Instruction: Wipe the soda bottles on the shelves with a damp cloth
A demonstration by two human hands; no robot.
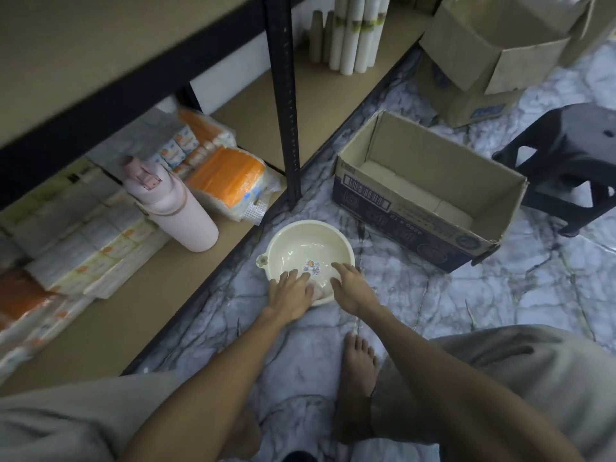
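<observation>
Left hand [290,291] lies flat-fingered on the pale cloth [318,292] in the cream basin [301,240]; right hand [352,288], fingers straight, sits just beside it. Soak the cloth through, then wring it well

The view was dim and bluish, the light soft and even with no hard shadows, only deeper shade under the upper shelf [100,45]. A faint sheen lay inside the cream basin [300,245] and on the marble floor [500,311]. The packets [100,248] at the left edge were smeared with blur. The shelf post [283,95] bowed with wide-angle distortion — strongest toward the corners.
</observation>
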